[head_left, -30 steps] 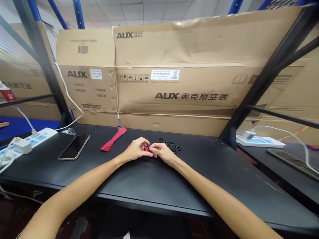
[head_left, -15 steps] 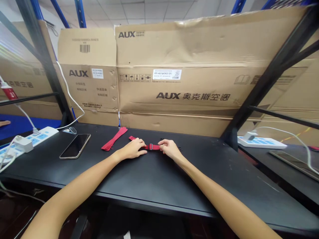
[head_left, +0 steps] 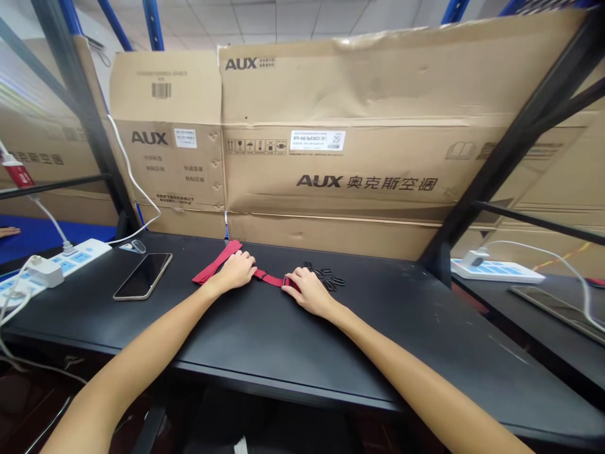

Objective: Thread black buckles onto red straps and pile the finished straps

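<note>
A red webbing strap stretches between my two hands just over the black table. My left hand is closed on its left end, beside a stack of red strap pieces. With fingers pinched, my right hand grips the strap's right part at a dark slide buckle, which the fingers partly cover. A second dark band or loop crosses the strap nearer my left hand. Several loose black buckles lie just behind and right of my right hand.
On the left of the table lie a phone and a white power strip with cables. Cardboard sheets stand along the back edge, between black metal posts. Another person's hand shows at far left.
My left hand has moved left along the strap, toward the red stack. My right hand has shifted slightly left onto the slide buckle, uncovering the loose black buckles.
</note>
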A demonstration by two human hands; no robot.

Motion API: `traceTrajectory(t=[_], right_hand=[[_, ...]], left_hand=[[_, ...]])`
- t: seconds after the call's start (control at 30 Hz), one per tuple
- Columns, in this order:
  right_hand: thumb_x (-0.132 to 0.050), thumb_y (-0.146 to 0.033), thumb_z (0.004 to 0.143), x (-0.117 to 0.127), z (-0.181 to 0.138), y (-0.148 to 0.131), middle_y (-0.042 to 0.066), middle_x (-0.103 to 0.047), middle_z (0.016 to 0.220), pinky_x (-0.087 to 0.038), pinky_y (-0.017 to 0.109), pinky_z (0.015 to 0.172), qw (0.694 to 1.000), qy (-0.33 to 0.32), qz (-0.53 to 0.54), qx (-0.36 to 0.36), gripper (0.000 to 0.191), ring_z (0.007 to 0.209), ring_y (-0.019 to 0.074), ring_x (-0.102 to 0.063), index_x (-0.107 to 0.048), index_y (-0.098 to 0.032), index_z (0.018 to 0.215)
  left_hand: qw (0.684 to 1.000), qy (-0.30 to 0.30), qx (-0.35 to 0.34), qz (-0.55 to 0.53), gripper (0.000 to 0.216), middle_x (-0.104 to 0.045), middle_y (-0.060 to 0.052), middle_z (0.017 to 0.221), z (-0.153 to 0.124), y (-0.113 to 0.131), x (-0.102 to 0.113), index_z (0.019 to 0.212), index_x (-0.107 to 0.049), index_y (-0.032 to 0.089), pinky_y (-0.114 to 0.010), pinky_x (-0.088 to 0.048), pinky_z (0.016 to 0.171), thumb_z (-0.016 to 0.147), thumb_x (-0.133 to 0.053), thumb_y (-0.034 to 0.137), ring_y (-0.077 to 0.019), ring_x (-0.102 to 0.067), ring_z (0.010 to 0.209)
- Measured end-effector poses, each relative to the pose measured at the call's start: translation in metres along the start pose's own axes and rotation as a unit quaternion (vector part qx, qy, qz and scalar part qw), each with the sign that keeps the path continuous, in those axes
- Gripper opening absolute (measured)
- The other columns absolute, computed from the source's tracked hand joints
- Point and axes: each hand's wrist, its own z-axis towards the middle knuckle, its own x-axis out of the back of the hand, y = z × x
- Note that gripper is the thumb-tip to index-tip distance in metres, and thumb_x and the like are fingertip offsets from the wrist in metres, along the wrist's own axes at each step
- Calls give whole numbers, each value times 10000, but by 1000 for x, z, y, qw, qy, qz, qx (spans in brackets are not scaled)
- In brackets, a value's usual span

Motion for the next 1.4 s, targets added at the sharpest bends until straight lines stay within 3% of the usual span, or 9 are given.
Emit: traceTrajectory(t=[0.3, 0.47, 0.57, 0.67, 0.8, 0.93, 1.17, 1.3, 1.4], right_hand=[[-407, -446, 921, -1, 0, 4, 107, -569, 970, -437, 331, 792, 1000, -4, 21, -5, 365, 867, 209, -549, -589, -182, 1094], [-407, -432, 924, -2, 0, 7, 100, -565, 946, -443, 328, 790, 999, 2, 33, -15, 350, 848, 204, -558, -590, -177, 1079], [-444, -436, 908, -3, -1, 8, 99, -568, 948, -445, 330, 789, 999, 2, 38, -17, 344, 860, 209, -561, -595, -183, 1084], [-494, -455, 879, -2, -1, 9, 97, -568, 945, -448, 330, 771, 999, -8, 37, -13, 362, 843, 211, -561, -596, -190, 1103], [-507, -467, 868, 0, -2, 9, 92, -560, 918, -446, 325, 741, 999, -23, 32, -4, 374, 800, 204, -552, -602, -192, 1103], [-458, -432, 901, 3, -2, 4, 91, -549, 893, -439, 321, 741, 999, -19, 36, 7, 315, 795, 199, -538, -613, -182, 1016], [-385, -376, 938, 9, 1, -6, 95, -575, 961, -432, 338, 790, 996, 20, 86, 11, 286, 850, 210, -538, -526, -192, 1107], [-376, -359, 942, 12, 1, -11, 105, -584, 1021, -423, 346, 822, 995, 37, 91, 16, 302, 885, 218, -542, -477, -189, 1170], [-389, -339, 939, 12, 0, -15, 110, -588, 1048, -423, 359, 839, 994, 43, 99, 29, 309, 908, 223, -547, -454, -193, 1203]], left_hand=[[997, -59, 7, -38, 217, -599, -98, 889, 2, -12, -3, 863, -598, 167, -330, -396, 788, 814, -528, 366, -241, -547, 877], [992, -102, 55, -57, 349, -601, -74, 759, 0, -15, 10, 711, -574, 187, -287, -372, 620, 659, -654, 523, -237, -559, 748], [984, -132, 78, -93, 354, -571, -37, 641, 0, -16, 15, 611, -531, 193, -266, -341, 553, 605, -700, 504, -198, -546, 626], [973, -109, 82, -185, 310, -542, 3, 569, 0, -11, 20, 665, -535, 190, -248, -335, 509, 624, -702, 449, -155, -516, 529], [896, -118, 35, -426, 341, -578, 9, 595, -1, 4, 30, 904, -566, 175, -226, -367, 478, 746, -601, 475, -116, -517, 474], [822, -129, -26, -554, 402, -658, -97, 866, -1, 24, 39, 1008, -601, 131, -245, -448, 604, 739, -638, 428, -159, -627, 726], [892, -80, 9, -444, 310, -576, 8, 629, -4, 36, 31, 798, -598, 144, -195, -342, 453, 813, -519, 444, -68, -458, 469], [882, -164, 14, -443, 324, -612, -8, 686, -6, 37, 25, 808, -536, 151, -182, -312, 420, 836, -470, 467, -52, -425, 422], [863, -184, 5, -470, 333, -601, -11, 683, -7, 40, 23, 794, -515, 149, -175, -304, 420, 831, -478, 478, -47, -421, 423]])
